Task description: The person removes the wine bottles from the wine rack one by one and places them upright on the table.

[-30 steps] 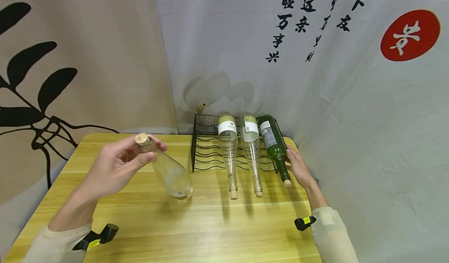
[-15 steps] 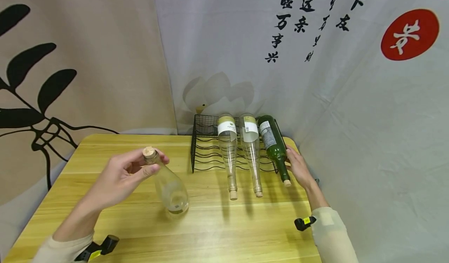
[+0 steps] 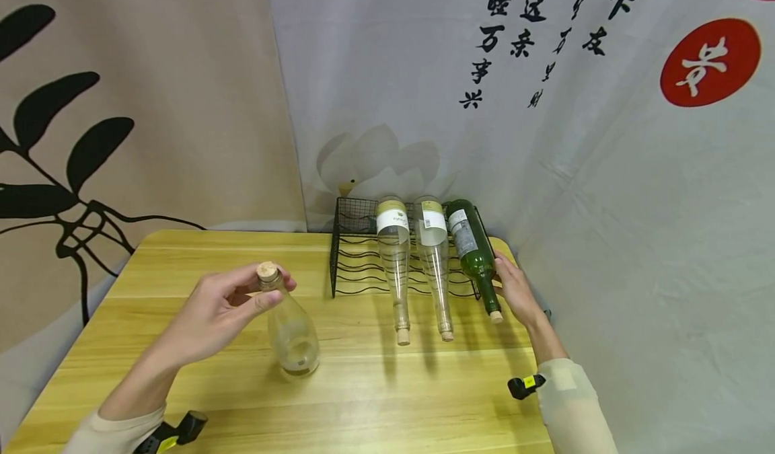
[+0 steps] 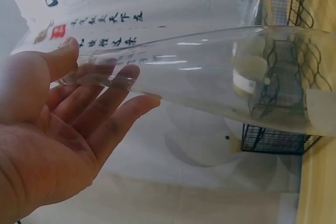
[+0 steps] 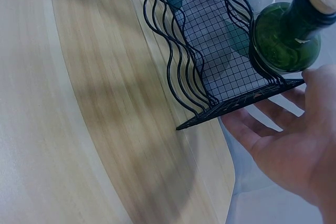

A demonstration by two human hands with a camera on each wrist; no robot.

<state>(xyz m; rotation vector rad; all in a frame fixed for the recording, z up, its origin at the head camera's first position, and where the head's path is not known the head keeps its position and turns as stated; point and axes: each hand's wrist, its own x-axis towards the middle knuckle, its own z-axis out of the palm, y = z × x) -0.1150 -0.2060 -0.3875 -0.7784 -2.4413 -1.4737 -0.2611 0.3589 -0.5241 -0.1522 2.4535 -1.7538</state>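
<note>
My left hand [image 3: 227, 309] pinches a clear glass bottle [image 3: 293, 336] by its neck, just below the cork [image 3: 268, 272]. The bottle stands nearly upright, its base low over the table. In the left wrist view, thumb and fingertips lie around the neck of the glass bottle [image 4: 199, 77]. My right hand [image 3: 516, 289] holds the right side of a black wire bottle rack [image 3: 363, 266]. In the right wrist view, the fingers are at the outer face of the rack's side panel [image 5: 241, 103], with the thumb at its corner beside the green bottle [image 5: 286, 38].
Two clear corked bottles, one [image 3: 393, 239] left of the other [image 3: 432, 252], and a green bottle [image 3: 472, 245] lie in the rack, necks toward me. The wooden table [image 3: 375, 407] meets a printed cloth backdrop [image 3: 387, 70] behind the rack.
The left hand has moved down and slightly right with the clear bottle, which has swung from a slant to nearly upright. The right hand has stayed at the rack.
</note>
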